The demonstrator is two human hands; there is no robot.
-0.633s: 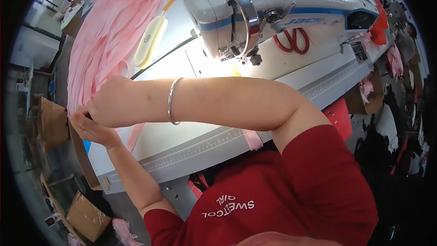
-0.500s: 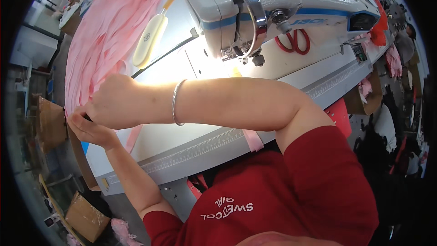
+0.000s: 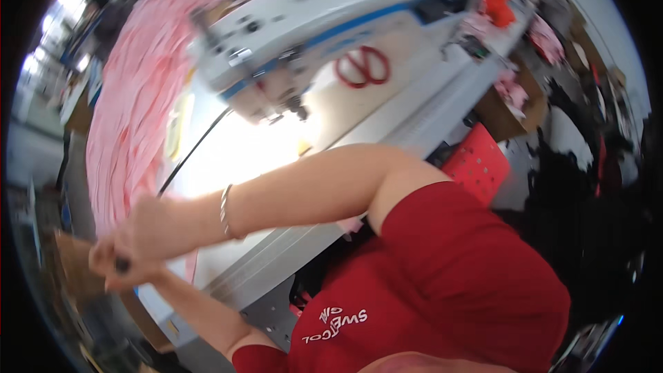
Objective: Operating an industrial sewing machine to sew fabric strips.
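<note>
My right hand (image 3: 143,230), smeared by motion, is curled closed at the left end of the sewing table, a silver bracelet on its wrist. Just below it, my left hand (image 3: 105,263) has its fingers bent and closed against it. Where the two meet, the rounded end of a small dark object (image 3: 122,264) shows; its kind is hidden. Right beside the hands hangs a large bundle of pink fabric strips (image 3: 135,90). My right forearm crosses in front of the white and blue sewing machine (image 3: 311,34), whose lamp lights the needle area.
Red-handled scissors (image 3: 362,68) lie on the table behind the machine head. A pale yellow tool (image 3: 178,124) rests beside the pink strips. A red perforated panel (image 3: 480,166) and a cardboard box (image 3: 514,100) with pink fabric stand to the right below the table edge.
My view has tilted and shifted, so the machine and table sit differently in it. Both hands remain together beside the pink strips, lower in the picture; more of the dark object shows.
</note>
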